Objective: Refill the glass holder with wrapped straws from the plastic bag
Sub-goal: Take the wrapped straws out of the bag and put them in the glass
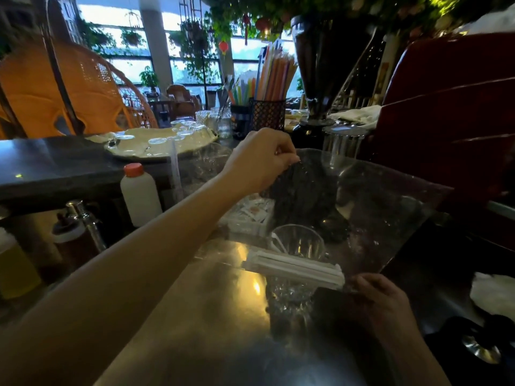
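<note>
Clear, crinkled plastic fills the middle of the view: a large transparent plastic bag (384, 207) is stretched between both hands above a shiny steel counter (200, 316). The left hand (262, 160), reaching out toward twelve o'clock, is closed with fingertips pinched on the bag's far upper edge. The right hand (381, 305), near five o'clock, is closed on the bag's near lower corner. Inside the bag, at the low end just beside the right hand, lies a small bundle of white paper-wrapped straws (295, 267), lying almost flat and pointing toward nine o'clock. Seen through the film, just beyond the bundle at about twelve o'clock from it, stands the clear faceted glass holder (299, 242), upright; it looks nearly empty, with perhaps one or two thin white pieces leaning at its left rim, though the plastic blurs this. A white plastic bottle with an orange cap (140, 190) stands well apart at ten o'clock. The step in hand appears to be handling the bag to get at the last straws, so the refill itself seems not yet begun. The next move likely calls for freeing one hand, finding the bag's opening, which I cannot locate here, and drawing the bundle out without scattering it, then standing the straws on end in the glass.
</note>
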